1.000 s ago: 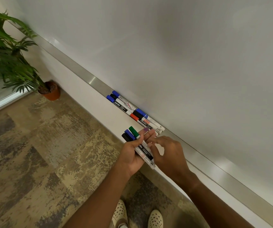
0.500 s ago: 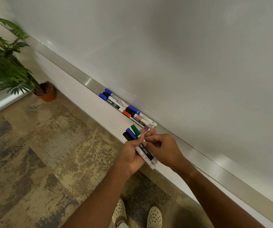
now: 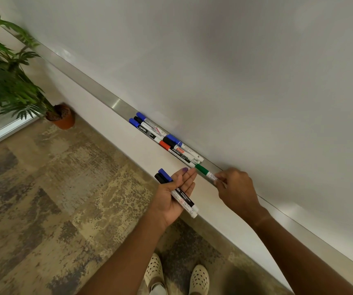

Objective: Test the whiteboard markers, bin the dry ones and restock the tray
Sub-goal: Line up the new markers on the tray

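While the right hand (image 3: pixel 236 189) is pinching the white barrel of the green marker (image 3: pixel 205 172) between thumb and fingertips, the marker's green cap end is pointing up-left, just beside the nearer end of the marker row in the tray (image 3: pixel 116 103). Whether the green marker is touching the tray is hard to tell; its rear end is hidden inside the fingers.

The left hand (image 3: pixel 176 194) is lying palm-up w/ fingers straight and the thumb pressing across two markers. The blue-capped marker (image 3: pixel 165 174) and black-capped marker (image 3: pixel 160 178) are sticking out past the thumb side; their barrels are running across the palm and ending past the heel of the hand. Only part of the barrel print is legible.

In the tray, approx. six markers (image 3: pixel 167 142) are lying in two overlapping groups against the whiteboard (image 3: pixel 235 71): blue, black and red caps are showing. Exact count is uncertain, as barrels are overlapping.

The tray is running diagonally and is getting cut off at the frame's lower right. A potted plant (image 3: pixel 7 77) is standing on the floor at far left, its leaves cropped by the edge. Two pale perforated shoes (image 3: pixel 199 278) are showing at the bottom, partly cut off. Patterned carpet (image 3: pixel 54 199) is covering the floor.
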